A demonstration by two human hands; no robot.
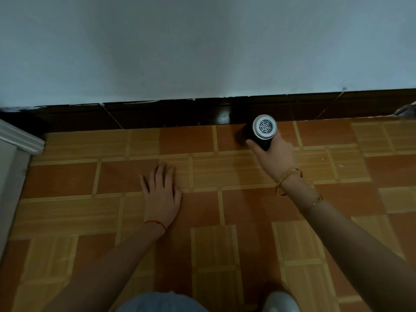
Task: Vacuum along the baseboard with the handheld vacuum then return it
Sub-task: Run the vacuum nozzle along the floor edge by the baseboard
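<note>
My right hand is wrapped around a small black handheld vacuum. Its round silver vent grille faces up at me, and its front end is hidden against the foot of the dark brown baseboard. The baseboard runs left to right under a pale wall. My left hand rests flat on the orange and tan tiled floor, fingers spread, holding nothing, well left of the vacuum.
A white moulded frame or cabinet edge stands at the far left. A grey object pokes in at the right edge by the baseboard. My knee and a light shoe show at the bottom.
</note>
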